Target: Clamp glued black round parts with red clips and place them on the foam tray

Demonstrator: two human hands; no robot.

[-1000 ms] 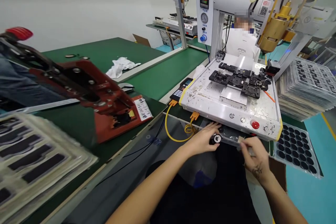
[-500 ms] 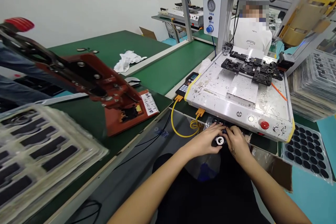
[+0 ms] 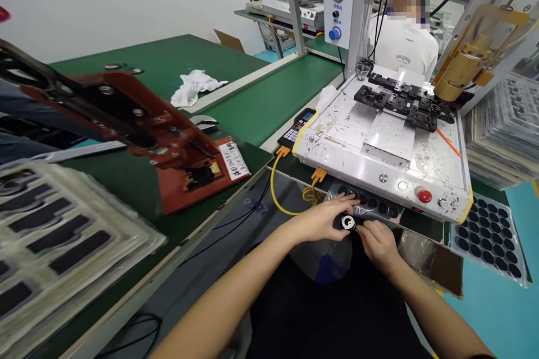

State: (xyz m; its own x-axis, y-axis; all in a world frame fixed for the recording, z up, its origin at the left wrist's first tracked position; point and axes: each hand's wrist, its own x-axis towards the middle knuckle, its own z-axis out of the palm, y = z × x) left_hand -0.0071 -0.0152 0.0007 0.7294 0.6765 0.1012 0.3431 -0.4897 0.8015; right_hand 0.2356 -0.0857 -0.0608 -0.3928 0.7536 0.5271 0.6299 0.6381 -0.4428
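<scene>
1. Hands met low in front of the white machine base, over the dark lap.
2. Left hand (image 3: pixel 326 219) curled round a small round black part with a white ring centre (image 3: pixel 347 222), thumb and fingers closed on its left side.
3. Right hand (image 3: pixel 379 241) pinched in against the same part from the right, fingertips (image 3: pixel 362 228) touching it; whether gripped or only steadied, could not tell.
4. Sat just below a clear plastic tray of round black pieces (image 3: pixel 370 207), which poked out from under the base's front edge.
5. Stood directly behind: white paint-speckled machine base (image 3: pixel 379 146) with a red round button (image 3: pixel 424 196) on its front lip and black fixtures (image 3: pixel 400 104) on top.
6. Hung at upper right above the base: brass-coloured dispensing head (image 3: pixel 457 76).
7. Looped down from the base's left corner: yellow cable (image 3: pixel 278 188).
8. Lay to the left on green bench matting: red lever press (image 3: pixel 168 146); nearer the camera, stacked clear blister trays with dark slots (image 3: pixel 63 247).
9. Rested at far right: second tray of black discs (image 3: pixel 488 238) on the teal floor side.
10. Sat beyond the machine: another person in a white shirt (image 3: pixel 402 50).
</scene>
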